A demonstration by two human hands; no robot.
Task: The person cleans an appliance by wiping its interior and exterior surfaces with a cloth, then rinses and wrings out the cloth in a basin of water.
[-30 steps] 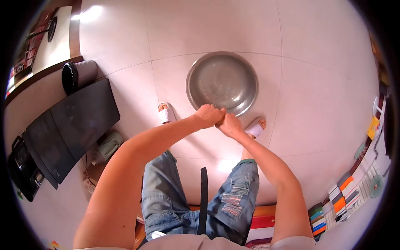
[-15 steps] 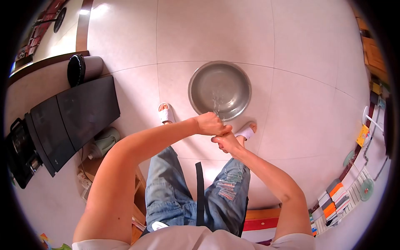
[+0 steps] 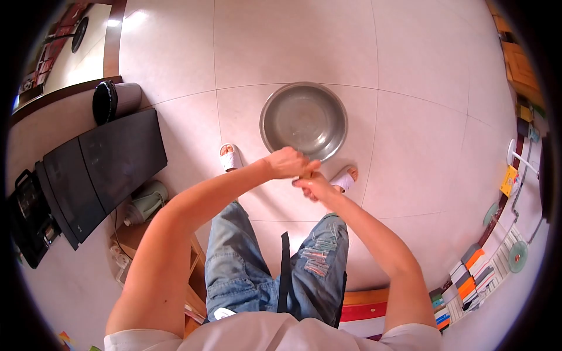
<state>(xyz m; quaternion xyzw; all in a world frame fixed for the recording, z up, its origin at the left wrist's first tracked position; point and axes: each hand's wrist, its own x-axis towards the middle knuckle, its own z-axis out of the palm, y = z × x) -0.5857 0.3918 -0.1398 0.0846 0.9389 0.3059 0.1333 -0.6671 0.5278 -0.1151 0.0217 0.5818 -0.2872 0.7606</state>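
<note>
My left hand (image 3: 287, 162) is closed in a fist over the near edge of a round metal basin (image 3: 274, 105). My right hand (image 3: 318, 188) is closed too, just below and to the right, and the two hands meet at the fingers. Whatever they grip is hidden inside the fists. The basin stands on the floor beyond my feet, its inside grey and shiny, with a bright glint on the right.
Slippered feet (image 3: 230, 157) stand on the pale tiled floor (image 3: 293, 41). At left are a dark cabinet-like box (image 3: 120, 146), a waste bin (image 3: 126, 98) and a pale green jug (image 3: 146, 202). Books (image 3: 468, 284) line the right side.
Water was falling from my hands into the basin; no stream shows now. Both hands have shifted slightly up and left in view, as has the basin, and the left hand has turned.
</note>
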